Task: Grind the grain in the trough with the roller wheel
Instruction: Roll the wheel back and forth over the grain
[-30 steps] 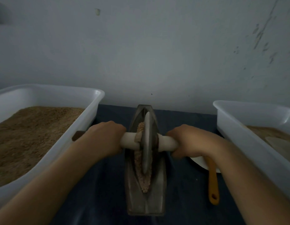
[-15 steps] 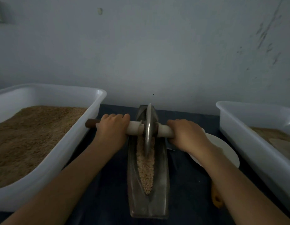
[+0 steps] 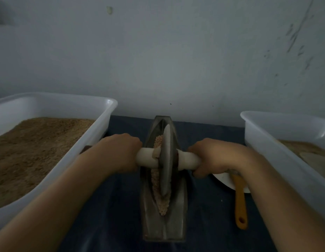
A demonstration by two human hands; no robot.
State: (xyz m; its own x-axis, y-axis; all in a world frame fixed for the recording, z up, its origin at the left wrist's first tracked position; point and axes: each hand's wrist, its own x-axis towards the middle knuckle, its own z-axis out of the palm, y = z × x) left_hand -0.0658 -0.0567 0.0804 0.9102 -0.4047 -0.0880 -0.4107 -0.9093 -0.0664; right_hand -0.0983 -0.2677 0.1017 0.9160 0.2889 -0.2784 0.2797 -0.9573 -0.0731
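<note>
Dim, bluish, flat light; no hard shadows. Faint glare on left tub [image 3: 109,101] rim. Soft focus throughout; wide-angle bending at edges.

A pale grey-blue wall [image 3: 176,60] fills the upper half of the view, plain but for dark scuffs and scratches toward its right side and a small pale mark high up. Below it runs a dark blue surface [image 3: 112,206]. The light is dim.
</note>
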